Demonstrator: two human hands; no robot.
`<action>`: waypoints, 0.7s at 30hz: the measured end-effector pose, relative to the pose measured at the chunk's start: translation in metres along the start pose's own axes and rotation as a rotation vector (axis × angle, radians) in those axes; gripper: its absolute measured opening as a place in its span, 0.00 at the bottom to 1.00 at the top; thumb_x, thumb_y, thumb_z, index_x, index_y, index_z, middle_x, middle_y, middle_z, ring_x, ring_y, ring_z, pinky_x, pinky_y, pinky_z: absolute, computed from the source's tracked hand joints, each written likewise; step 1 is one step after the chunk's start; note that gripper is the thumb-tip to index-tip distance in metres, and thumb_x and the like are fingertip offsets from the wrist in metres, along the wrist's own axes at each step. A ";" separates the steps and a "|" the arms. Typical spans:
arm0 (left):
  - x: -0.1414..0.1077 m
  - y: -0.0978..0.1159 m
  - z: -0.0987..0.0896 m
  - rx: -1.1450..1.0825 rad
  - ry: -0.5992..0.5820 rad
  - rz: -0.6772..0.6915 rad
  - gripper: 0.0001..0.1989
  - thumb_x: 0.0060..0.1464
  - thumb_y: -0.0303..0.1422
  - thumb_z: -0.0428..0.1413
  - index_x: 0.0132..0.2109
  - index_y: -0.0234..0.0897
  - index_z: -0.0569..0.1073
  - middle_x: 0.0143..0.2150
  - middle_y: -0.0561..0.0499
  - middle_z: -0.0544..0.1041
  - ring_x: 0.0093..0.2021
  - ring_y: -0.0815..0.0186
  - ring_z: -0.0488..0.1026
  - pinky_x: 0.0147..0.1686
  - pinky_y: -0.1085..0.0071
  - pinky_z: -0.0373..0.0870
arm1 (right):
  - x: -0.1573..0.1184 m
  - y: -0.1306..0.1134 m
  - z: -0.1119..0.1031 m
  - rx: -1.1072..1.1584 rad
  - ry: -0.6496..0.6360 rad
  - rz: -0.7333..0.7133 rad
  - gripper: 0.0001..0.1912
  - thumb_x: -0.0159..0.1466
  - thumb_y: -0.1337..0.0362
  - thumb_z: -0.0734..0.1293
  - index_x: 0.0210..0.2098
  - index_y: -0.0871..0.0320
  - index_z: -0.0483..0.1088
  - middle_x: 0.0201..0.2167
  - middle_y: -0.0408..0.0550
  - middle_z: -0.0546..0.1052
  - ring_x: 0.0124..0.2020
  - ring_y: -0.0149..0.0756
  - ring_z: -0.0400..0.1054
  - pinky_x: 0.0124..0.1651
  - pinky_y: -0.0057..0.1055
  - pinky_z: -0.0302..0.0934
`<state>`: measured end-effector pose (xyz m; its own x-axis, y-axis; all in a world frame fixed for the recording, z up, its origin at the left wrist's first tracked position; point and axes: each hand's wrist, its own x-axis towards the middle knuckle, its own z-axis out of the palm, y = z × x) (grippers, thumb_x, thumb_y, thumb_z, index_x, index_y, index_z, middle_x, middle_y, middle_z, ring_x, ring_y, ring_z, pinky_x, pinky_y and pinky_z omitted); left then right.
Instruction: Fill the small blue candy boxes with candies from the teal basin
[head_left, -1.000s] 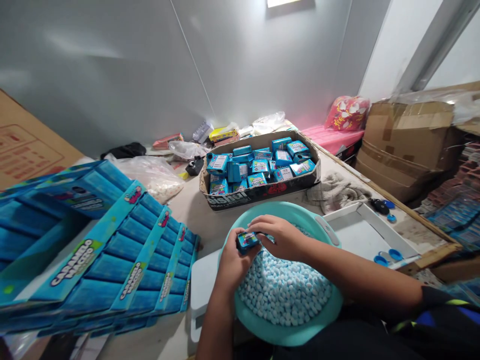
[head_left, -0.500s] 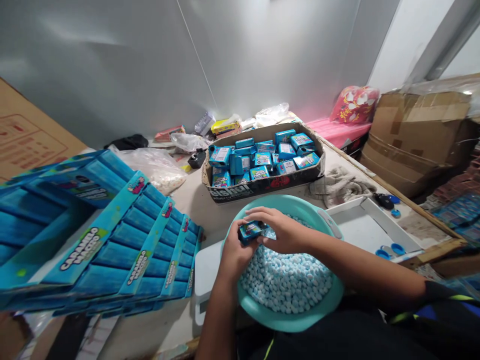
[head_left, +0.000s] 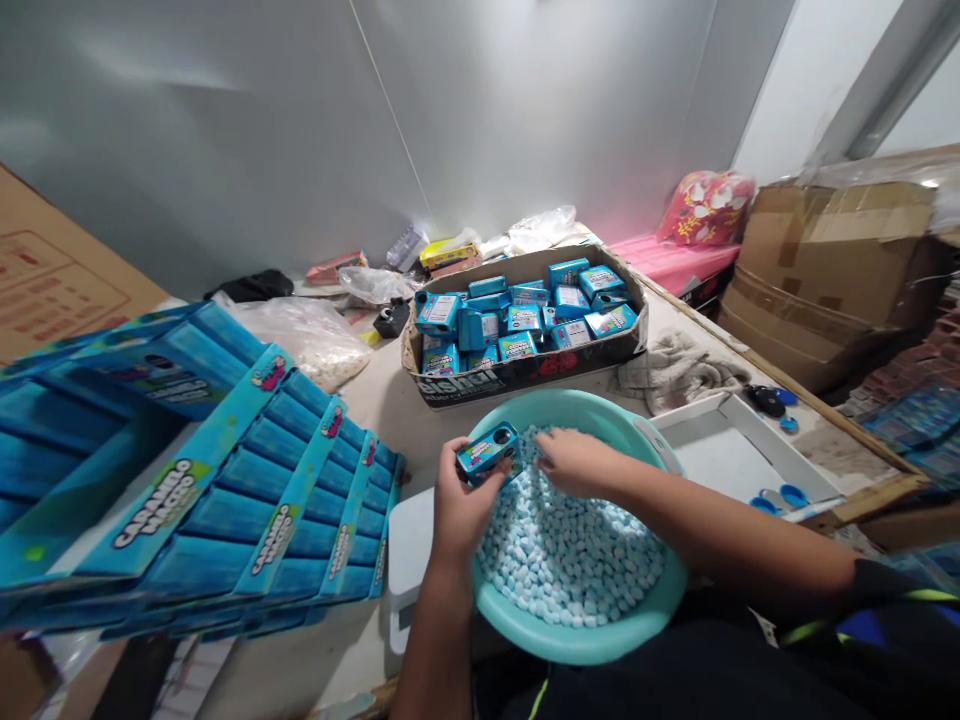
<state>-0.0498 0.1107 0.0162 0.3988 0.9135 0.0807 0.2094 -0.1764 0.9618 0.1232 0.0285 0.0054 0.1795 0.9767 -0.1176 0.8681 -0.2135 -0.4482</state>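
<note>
A small blue printed box [head_left: 487, 452] with a dark round hole in its face is gripped in my left hand [head_left: 466, 500], over the left rim of a teal basin [head_left: 585, 640]. Pale blue and white candies [head_left: 577, 560] fill much of the basin. My right hand [head_left: 574, 462] reaches down to the candies, its fingers bent together at their surface; whether it pinches any is hidden. Behind the basin, a cardboard tray [head_left: 525, 378] holds several similar blue boxes [head_left: 523, 320].
Stacked blue display boxes [head_left: 225, 480] fill the left side. A white scale [head_left: 409, 545] sits left of the basin. To the right are a white tray [head_left: 739, 455] with blue caps [head_left: 793, 496], a grey cloth [head_left: 682, 370] and large cartons [head_left: 825, 270].
My right hand has left the small box and moved down to the candies. My left hand has shifted slightly left and turned the box, showing its hole.
</note>
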 end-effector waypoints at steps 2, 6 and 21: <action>0.001 0.001 0.000 -0.012 0.053 0.010 0.26 0.45 0.40 0.68 0.48 0.41 0.66 0.40 0.53 0.75 0.39 0.65 0.76 0.40 0.71 0.73 | -0.006 -0.009 0.006 -0.069 -0.150 -0.052 0.28 0.64 0.46 0.68 0.52 0.63 0.74 0.51 0.69 0.75 0.52 0.61 0.72 0.49 0.48 0.68; 0.002 0.004 -0.003 -0.073 0.121 -0.028 0.27 0.44 0.42 0.69 0.47 0.41 0.66 0.37 0.54 0.75 0.37 0.65 0.76 0.40 0.70 0.74 | -0.011 -0.022 0.011 -0.087 -0.296 -0.168 0.51 0.53 0.32 0.71 0.59 0.68 0.69 0.57 0.75 0.70 0.57 0.67 0.68 0.52 0.53 0.68; 0.009 0.000 -0.006 -0.164 0.073 -0.072 0.29 0.42 0.42 0.69 0.47 0.41 0.65 0.36 0.55 0.74 0.36 0.66 0.75 0.40 0.70 0.75 | -0.003 -0.036 0.020 -0.064 -0.410 -0.219 0.35 0.46 0.41 0.77 0.46 0.56 0.75 0.29 0.49 0.80 0.27 0.44 0.74 0.21 0.32 0.59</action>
<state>-0.0516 0.1208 0.0180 0.3210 0.9468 0.0229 0.0843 -0.0527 0.9950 0.0819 0.0329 0.0038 -0.1971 0.9069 -0.3724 0.8943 0.0107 -0.4473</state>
